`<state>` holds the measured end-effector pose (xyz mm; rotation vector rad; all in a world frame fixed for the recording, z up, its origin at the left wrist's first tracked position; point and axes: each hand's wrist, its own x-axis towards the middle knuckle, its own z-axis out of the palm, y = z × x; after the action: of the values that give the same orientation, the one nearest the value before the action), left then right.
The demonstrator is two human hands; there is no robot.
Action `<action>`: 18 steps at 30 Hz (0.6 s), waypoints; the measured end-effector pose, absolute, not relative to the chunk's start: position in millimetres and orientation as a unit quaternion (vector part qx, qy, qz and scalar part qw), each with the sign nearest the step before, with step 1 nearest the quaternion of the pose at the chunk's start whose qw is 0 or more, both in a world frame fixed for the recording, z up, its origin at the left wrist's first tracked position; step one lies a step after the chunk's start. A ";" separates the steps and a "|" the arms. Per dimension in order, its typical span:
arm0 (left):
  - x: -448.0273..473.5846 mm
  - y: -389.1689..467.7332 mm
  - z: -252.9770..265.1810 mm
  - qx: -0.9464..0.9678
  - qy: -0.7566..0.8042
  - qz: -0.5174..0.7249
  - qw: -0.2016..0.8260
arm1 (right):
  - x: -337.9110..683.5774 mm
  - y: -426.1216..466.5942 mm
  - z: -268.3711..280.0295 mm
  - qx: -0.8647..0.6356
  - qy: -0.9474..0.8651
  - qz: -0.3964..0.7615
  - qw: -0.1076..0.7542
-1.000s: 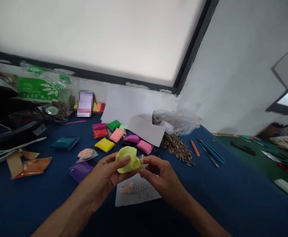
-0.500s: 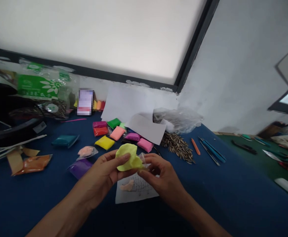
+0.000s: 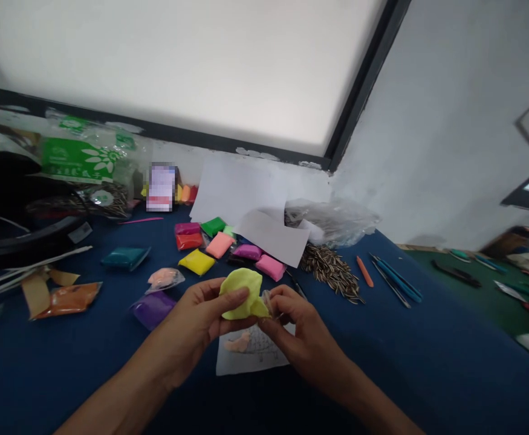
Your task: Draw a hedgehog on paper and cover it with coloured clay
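My left hand (image 3: 206, 311) pinches a flattened, pale yellow-green lump of modelling clay (image 3: 240, 285) between thumb and fingers. My right hand (image 3: 301, 323) is closed on a crumpled clear plastic wrapper (image 3: 268, 297) at the clay's right end, where a thin piece of clay stretches towards the fingertips. Below both hands lies a paper with a pencil drawing (image 3: 232, 367), partly covered by them. On its left part is a flat peach clay piece (image 3: 237, 343). Beyond the hands sit a yellow clay packet (image 3: 196, 261) and a pink clay packet (image 3: 270, 267).
Purple (image 3: 153, 309), teal (image 3: 126, 258) and orange (image 3: 70, 299) clay packets lie to the left. A pile of striped seeds (image 3: 332, 272) spreads at the right, near an orange stick (image 3: 364, 272) and blue tweezers (image 3: 398, 279). White sheets (image 3: 241, 187) lean against the wall.
The clay looks turned a little, with its broad face more towards me, and its right end is drawn out towards my right fingers. The whole view has shifted slightly.
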<state>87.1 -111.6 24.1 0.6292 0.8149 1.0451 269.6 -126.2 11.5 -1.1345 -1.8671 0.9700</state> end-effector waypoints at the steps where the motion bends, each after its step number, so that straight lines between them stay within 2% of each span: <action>1: 87.2 -111.5 24.0 0.291 0.373 0.475 0.742 | 269.7 -126.4 11.6 -0.441 -0.729 0.378 0.363; 6: 85.2 -111.7 22.3 0.303 0.367 0.466 0.745 | 271.0 -127.0 12.5 -0.454 -0.708 0.389 0.375; 12: 81.7 -110.0 20.1 0.283 0.369 0.481 0.744 | 281.9 -122.3 20.2 -0.465 -0.678 0.454 0.343; 18: 82.5 -109.6 21.8 0.272 0.374 0.482 0.744 | 288.6 -114.6 17.9 -0.420 -0.618 0.553 0.370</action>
<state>82.5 -109.6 21.8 0.5968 0.8199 1.0562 288.6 -114.6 17.9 -1.0772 -1.5847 1.4176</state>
